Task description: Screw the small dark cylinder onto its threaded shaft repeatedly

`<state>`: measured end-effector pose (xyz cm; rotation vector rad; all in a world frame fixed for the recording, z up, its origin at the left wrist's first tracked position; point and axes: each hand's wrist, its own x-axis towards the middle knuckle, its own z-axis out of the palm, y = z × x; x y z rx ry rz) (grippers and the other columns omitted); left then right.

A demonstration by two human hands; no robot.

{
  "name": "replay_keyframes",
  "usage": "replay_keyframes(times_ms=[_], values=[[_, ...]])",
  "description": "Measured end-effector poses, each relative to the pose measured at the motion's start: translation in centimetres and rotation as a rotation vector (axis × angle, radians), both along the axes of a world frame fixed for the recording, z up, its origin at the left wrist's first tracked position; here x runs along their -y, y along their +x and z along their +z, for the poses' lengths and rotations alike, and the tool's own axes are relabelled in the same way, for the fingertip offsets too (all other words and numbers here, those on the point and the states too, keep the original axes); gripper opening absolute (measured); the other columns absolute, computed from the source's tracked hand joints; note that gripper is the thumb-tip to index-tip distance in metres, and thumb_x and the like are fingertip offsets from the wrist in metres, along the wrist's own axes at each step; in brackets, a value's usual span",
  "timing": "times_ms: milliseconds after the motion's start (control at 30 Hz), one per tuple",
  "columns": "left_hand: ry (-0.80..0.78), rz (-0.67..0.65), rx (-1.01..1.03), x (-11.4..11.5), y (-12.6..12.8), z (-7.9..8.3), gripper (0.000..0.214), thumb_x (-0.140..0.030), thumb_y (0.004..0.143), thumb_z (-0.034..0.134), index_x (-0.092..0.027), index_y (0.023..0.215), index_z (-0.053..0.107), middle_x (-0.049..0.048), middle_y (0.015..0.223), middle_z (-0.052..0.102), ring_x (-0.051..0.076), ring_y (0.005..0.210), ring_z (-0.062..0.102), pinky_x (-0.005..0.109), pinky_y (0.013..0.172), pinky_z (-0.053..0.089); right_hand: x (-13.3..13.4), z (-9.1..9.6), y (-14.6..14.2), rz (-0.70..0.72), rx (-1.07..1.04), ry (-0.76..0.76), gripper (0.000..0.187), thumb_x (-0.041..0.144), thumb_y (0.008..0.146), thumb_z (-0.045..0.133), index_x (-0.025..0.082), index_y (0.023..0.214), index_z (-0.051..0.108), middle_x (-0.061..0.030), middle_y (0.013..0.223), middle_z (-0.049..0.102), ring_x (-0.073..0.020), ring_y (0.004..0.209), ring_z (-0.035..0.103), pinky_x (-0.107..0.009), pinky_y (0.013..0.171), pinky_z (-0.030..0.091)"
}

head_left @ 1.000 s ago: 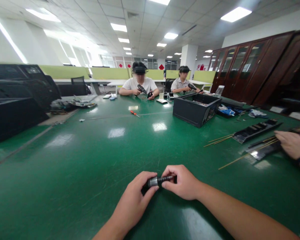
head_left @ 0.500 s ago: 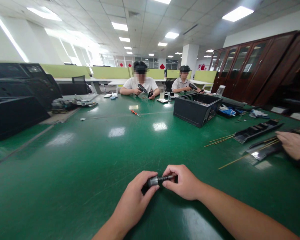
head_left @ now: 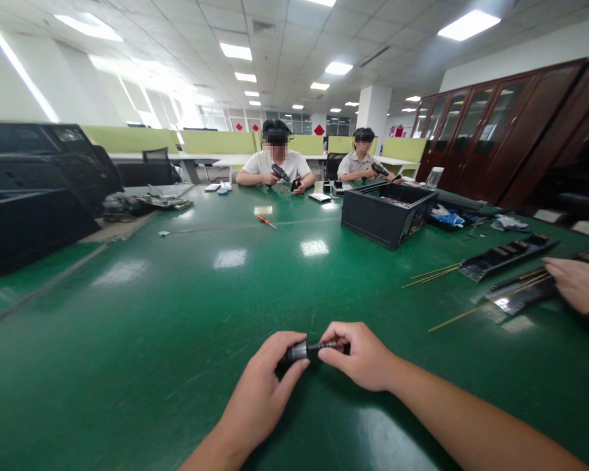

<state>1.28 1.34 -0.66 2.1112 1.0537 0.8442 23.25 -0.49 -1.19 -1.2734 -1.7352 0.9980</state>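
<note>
Low in the centre of the frame, the left hand [head_left: 261,387] grips a silver-collared cylinder [head_left: 299,350] while the right hand's [head_left: 366,356] fingers pinch a thin shaft [head_left: 315,347] seemingly meeting it, whether fully joined being unclear.

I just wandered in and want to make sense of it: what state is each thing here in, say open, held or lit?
Black-and-silver cylindrical tool, sideways, held
Thin dark shaft, at the tool's end, pinched
Left hand, closed around the tool
Right hand, closed on the shaft
Black computer case, open on top
Orange screwdriver, lying on the green table
Ceiling lights, lit
Cabinet's glass doors, shut
</note>
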Motion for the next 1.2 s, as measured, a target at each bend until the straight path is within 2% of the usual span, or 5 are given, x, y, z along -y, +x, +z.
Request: replay_keyframes(times_ms=[167,500,833,1067,1200], values=[[0.003,0.026,0.009,-0.05,-0.12,-0.09,0.025,-0.03,0.093,0.059,-0.029,0.118,0.062,0.004,0.116,0.066,0.022,0.103,0.063,0.04,0.101,0.05,-0.03,0.05,0.17,-0.015,-0.005,0.005,0.011,0.026,0.084,0.067,0.016,0.087,0.068,0.0051,0.061,0.052,-0.01,0.055,0.045,-0.021,0.054,0.033],[0.032,0.069,0.035,-0.08,-0.09,0.16,0.025,-0.03,0.09,0.062,-0.026,0.114,0.066,0.0053,0.112,0.069,0.023,0.098,0.065,0.038,0.095,0.054,-0.09,0.29,0.29,-0.019,-0.006,0.0,0.008,0.024,0.083,0.068,0.017,0.087,0.068,0.0053,0.06,0.052,-0.0102,0.055,0.046,-0.021,0.055,0.035],[0.016,0.086,0.045,-0.23,-0.24,0.07,0.025,-0.031,0.09,0.062,-0.028,0.115,0.065,0.0042,0.114,0.068,0.022,0.102,0.064,0.038,0.096,0.053,-0.03,0.29,0.26,-0.03,-0.01,-0.006,0.009,0.025,0.083,0.068,0.017,0.088,0.068,0.0056,0.059,0.051,-0.01,0.054,0.045,-0.021,0.055,0.035],[0.045,0.107,0.062,-0.36,-0.24,0.07,0.026,-0.032,0.088,0.063,-0.024,0.112,0.067,0.007,0.112,0.069,0.024,0.103,0.065,0.039,0.093,0.054,-0.16,0.24,0.36,-0.054,0.009,0.009,0.01,0.025,0.083,0.068,0.017,0.088,0.069,0.0043,0.063,0.055,-0.0104,0.056,0.047,-0.022,0.056,0.036],[0.039,0.121,0.061,-0.52,-0.26,0.01,0.026,-0.032,0.088,0.063,-0.026,0.113,0.067,0.0048,0.113,0.069,0.023,0.104,0.064,0.038,0.092,0.053,-0.22,0.14,0.44,-0.052,0.008,0.005,0.01,0.026,0.084,0.068,0.017,0.089,0.069,0.0043,0.062,0.055,-0.0106,0.056,0.047,-0.022,0.056,0.037]])
